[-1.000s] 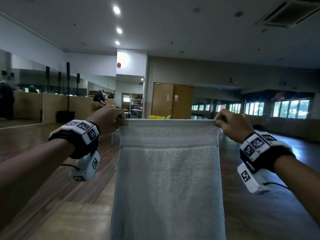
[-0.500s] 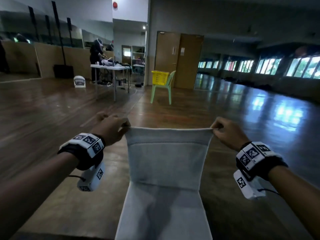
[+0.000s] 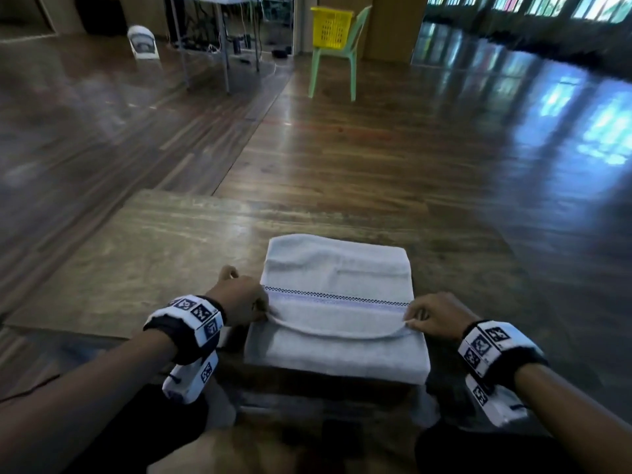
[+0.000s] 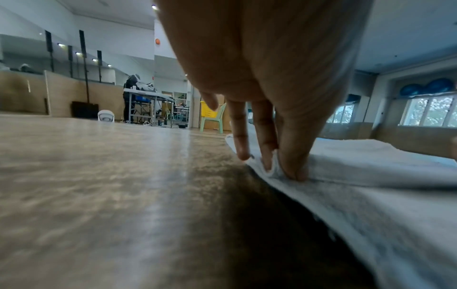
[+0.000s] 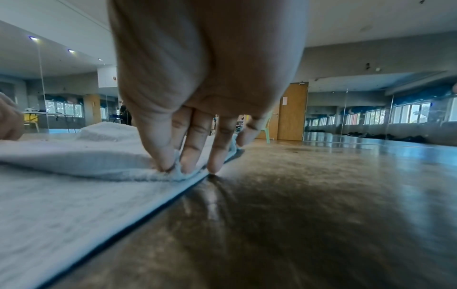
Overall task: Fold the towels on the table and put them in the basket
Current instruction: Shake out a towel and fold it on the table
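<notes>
A pale grey towel point(image 3: 337, 268) lies on the wooden table point(image 3: 154, 261), its upper layer doubled back toward me over the lower one, a checked band across it. My left hand point(image 3: 246, 302) pinches the left corner of the folded-over edge, thumb and fingers on the cloth point(image 4: 279, 168) in the left wrist view. At the other end my right hand point(image 3: 431, 316) pinches the right corner point(image 5: 173, 170), low against the layer beneath. The yellow basket point(image 3: 331, 27) stands on a green chair point(image 3: 337, 63) far across the room.
The table's near edge point(image 3: 325, 388) runs just under the towel's front. A second table point(image 3: 219, 1) with cables under it stands far left of the chair. Glossy wooden floor point(image 3: 444, 148) lies between my table and the chair.
The towel, held up by its top corners a second ago, has been lowered and laid on the table. Both hands came down and toward me, bringing the held edge over the lower layer.
</notes>
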`<act>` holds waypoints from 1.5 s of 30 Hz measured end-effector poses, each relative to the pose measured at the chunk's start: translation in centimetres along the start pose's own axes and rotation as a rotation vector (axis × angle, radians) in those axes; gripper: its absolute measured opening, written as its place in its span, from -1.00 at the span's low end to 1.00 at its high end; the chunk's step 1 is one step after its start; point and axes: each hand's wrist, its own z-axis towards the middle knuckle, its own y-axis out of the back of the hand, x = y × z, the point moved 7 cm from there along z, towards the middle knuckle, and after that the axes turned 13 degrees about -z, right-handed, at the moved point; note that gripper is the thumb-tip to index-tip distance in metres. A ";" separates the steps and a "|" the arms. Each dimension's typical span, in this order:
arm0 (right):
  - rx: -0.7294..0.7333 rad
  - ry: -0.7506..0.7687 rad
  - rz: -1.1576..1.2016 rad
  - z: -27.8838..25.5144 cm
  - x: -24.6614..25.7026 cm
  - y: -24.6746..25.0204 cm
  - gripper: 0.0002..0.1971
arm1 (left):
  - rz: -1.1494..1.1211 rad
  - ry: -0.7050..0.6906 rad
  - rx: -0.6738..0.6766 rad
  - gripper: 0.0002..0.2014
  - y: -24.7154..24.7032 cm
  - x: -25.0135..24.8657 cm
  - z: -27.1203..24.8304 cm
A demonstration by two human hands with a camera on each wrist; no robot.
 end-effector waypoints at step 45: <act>-0.138 0.086 -0.106 -2.8 -0.2 -1.5 -0.67 | -0.027 -0.140 -0.050 -0.78 0.9 0.3 -1.7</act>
